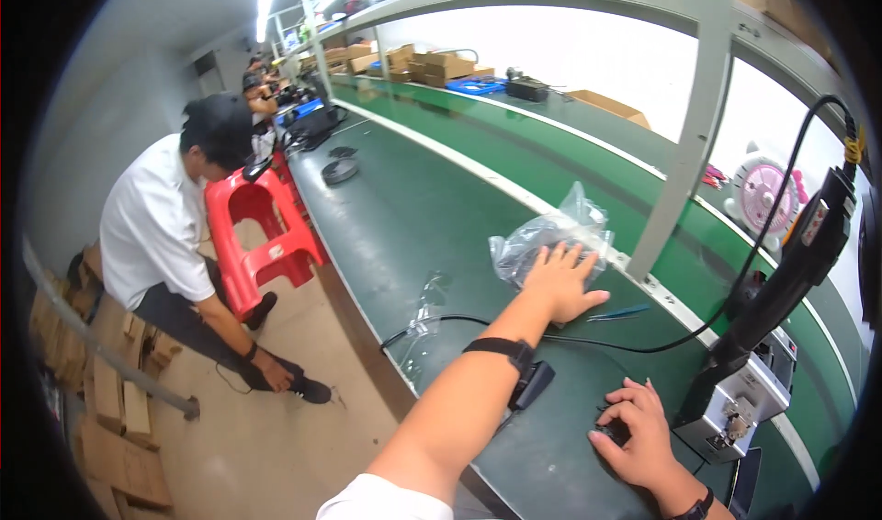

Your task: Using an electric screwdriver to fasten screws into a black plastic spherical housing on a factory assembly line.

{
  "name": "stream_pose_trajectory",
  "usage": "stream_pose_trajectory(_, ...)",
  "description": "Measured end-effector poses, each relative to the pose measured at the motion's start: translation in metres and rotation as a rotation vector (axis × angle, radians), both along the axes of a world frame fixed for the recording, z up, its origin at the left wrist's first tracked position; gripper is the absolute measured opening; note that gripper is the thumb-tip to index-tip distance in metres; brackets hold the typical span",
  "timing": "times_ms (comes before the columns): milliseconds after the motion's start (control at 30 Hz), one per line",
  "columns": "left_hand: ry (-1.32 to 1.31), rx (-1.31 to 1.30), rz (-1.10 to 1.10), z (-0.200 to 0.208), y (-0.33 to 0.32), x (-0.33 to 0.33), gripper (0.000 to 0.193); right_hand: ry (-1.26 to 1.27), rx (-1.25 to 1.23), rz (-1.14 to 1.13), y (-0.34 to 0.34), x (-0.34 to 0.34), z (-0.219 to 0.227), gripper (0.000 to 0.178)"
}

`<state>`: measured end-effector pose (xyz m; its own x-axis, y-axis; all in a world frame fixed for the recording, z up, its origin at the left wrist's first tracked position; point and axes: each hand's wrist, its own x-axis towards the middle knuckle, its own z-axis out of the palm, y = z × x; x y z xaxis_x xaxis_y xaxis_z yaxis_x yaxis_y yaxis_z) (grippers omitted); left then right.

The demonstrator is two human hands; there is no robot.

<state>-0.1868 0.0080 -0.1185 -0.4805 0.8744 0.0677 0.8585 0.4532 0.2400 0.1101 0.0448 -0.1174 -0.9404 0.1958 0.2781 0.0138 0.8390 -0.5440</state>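
Note:
My left hand [562, 284] reaches across the green bench with its fingers spread. It lies on a crumpled clear plastic bag [588, 217], whose contents are hard to make out. Nearer to me, my right hand [640, 439] rests at the bench surface with fingers curled and thumb toward the fingertips. A small black piece [610, 431], only partly visible, sits between that thumb and the fingers. Tweezers [617, 314] lie just right of the left hand. A black cable [634, 348] runs across the bench past the left wrist.
A silver metal box [735, 410] and a tall black corded device [781, 272] stand at right. Clear plastic pieces [424, 327] lie near the bench edge. A metal post [684, 143] rises behind the bag. A person [170, 217] bends beside a red stool [266, 235] at left.

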Motion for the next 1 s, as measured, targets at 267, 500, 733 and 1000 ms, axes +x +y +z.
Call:
stream_pose_trajectory(267,-0.008,0.020,-0.007,0.009,-0.005,0.005,0.086,0.000,-0.010,-0.062,-0.002,-0.001,-0.002,0.024)
stream_pose_trajectory(500,0.158,0.517,-0.070,0.015,-0.010,-0.001,0.083,0.010,-0.011,-0.055,-0.003,-0.002,0.000,0.024)
stream_pose_trajectory(733,-0.018,0.168,-0.040,-0.006,-0.005,-0.012,0.070,0.030,-0.026,-0.060,-0.001,-0.002,-0.003,0.022)
stream_pose_trajectory(1000,-0.004,0.203,-0.032,-0.007,-0.004,-0.012,0.067,0.055,0.003,-0.039,0.000,-0.001,-0.004,0.023)
